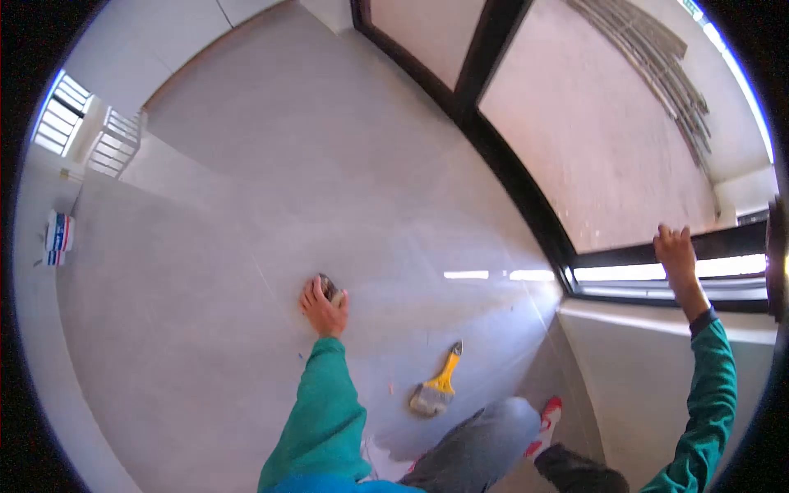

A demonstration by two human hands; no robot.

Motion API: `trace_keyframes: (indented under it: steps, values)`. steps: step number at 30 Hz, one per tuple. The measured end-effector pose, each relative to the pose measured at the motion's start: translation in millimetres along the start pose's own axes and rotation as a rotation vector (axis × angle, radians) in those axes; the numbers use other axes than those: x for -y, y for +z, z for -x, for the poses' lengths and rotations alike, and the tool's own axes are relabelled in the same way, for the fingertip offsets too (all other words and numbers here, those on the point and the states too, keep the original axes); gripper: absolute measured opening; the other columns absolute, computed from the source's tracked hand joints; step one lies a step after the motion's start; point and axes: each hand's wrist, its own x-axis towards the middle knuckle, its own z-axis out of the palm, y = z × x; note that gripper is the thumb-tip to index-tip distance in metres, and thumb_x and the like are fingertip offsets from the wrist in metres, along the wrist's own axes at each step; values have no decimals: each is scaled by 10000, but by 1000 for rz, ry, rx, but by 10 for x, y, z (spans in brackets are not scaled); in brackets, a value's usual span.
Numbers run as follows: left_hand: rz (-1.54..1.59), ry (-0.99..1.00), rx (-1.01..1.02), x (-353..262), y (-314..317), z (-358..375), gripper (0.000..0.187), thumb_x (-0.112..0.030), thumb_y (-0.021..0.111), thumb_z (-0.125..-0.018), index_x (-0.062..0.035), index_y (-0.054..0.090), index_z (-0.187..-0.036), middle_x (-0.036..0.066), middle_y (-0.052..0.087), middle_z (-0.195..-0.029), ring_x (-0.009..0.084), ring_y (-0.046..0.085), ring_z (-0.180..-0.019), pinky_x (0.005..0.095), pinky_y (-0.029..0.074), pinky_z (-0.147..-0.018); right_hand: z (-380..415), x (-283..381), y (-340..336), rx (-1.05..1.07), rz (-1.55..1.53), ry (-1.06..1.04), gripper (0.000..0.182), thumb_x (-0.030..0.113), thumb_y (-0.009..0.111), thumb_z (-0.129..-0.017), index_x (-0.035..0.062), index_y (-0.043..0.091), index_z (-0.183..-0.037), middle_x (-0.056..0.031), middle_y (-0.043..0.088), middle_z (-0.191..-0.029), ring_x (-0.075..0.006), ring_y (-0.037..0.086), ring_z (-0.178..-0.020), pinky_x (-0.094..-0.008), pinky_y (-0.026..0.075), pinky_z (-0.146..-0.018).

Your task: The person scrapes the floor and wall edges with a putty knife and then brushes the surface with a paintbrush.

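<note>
My left hand (pixel 325 311) reaches down to the grey tiled floor (pixel 246 214), its fingers curled over a small dark rounded object (pixel 328 286). Most of that object is under my palm, so its kind does not show. To the right of this hand, a paintbrush (pixel 444 378) with a yellow handle and wide pale bristles lies flat on the floor. My right hand (pixel 677 253) is raised at the right, with its fingers closed over the dark rail of the window frame (pixel 719 242).
A black-framed glass panel (pixel 608 123) stands along the right, with long thin strips (pixel 657 66) behind it. A white low wall (pixel 657 353) sits below the rail. At the far left is a white, blue and red package (pixel 59 234). My shoe (pixel 546 427) is at the bottom.
</note>
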Motion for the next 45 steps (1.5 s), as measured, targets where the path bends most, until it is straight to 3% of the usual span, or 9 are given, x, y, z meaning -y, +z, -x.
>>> trace_keyframes:
  steps: [2, 4, 21, 26, 29, 38, 41, 44, 45]
  values:
    - [8, 0, -11, -38, -22, -36, 679, -367, 662, -717, -71, 389, -1264, 153, 426, -1278, 336, 375, -1193, 515, 241, -990, -69, 32, -61, 175, -82, 58, 88, 159, 575, -788, 123, 633, -844, -31, 547, -877, -160, 593, -762, -427, 395, -864]
    - [12, -31, 88, -67, -86, -63, 710, -366, 655, -733, -53, 357, -1296, 175, 403, -1302, 354, 343, -1222, 518, 223, -1012, -78, 47, -81, 83, -86, 74, 83, 157, 575, -790, 111, 637, -818, -35, 551, -837, -165, 597, -753, -422, 394, -859]
    - [14, -29, 74, 5, -25, -59, 708, -359, 660, -697, -70, 381, -1280, 144, 412, -1292, 339, 357, -1203, 514, 233, -1001, 72, 16, -144, 511, -210, 45, 171, 173, 534, -811, 75, 663, -865, -76, 564, -910, -227, 526, -906, -390, 405, -786]
    - [-28, -31, 67, 9, -28, -59, 689, -366, 647, -698, -77, 388, -1268, 128, 414, -1288, 329, 359, -1196, 515, 235, -991, 213, 16, 145, 406, -246, 58, 187, 161, 517, -820, 68, 652, -911, -104, 547, -1008, -251, 501, -982, -434, 377, -907]
    - [-4, -52, 97, -11, -77, -64, 735, -355, 683, -685, -65, 384, -1290, 160, 414, -1291, 346, 350, -1215, 504, 220, -1015, 345, 28, 282, -34, -82, -2, 167, 162, 528, -812, 69, 641, -892, -98, 545, -1015, -241, 499, -972, -431, 377, -902]
    - [3, -36, 61, 16, -4, -53, 677, -388, 649, -695, -72, 422, -1248, 126, 423, -1289, 318, 365, -1198, 498, 235, -1002, 186, -14, -27, 384, -218, 5, 141, 169, 553, -776, 86, 641, -849, -90, 550, -974, -238, 507, -939, -435, 398, -827]
    - [-13, -55, 101, 18, 19, -46, 673, -360, 656, -691, -58, 432, -1249, 149, 432, -1284, 327, 359, -1211, 492, 231, -1012, 276, -4, 109, 79, -164, -50, 137, 182, 557, -765, 107, 657, -820, -87, 547, -964, -247, 509, -954, -457, 400, -819]
    - [53, -1, 91, 79, 30, -22, 688, -352, 645, -707, -45, 415, -1279, 182, 429, -1291, 343, 350, -1228, 493, 233, -1016, 102, -6, -154, 429, -277, -36, 165, 211, 541, -795, 113, 658, -859, -105, 538, -1070, -255, 501, -1003, -455, 393, -859]
    - [116, -18, 152, -24, 105, -59, 692, -355, 639, -716, -47, 406, -1290, 187, 416, -1305, 343, 348, -1233, 489, 236, -1016, 278, -56, -176, 0, -101, -139, 158, 202, 544, -799, 109, 657, -860, -101, 537, -1018, -251, 510, -963, -446, 407, -816]
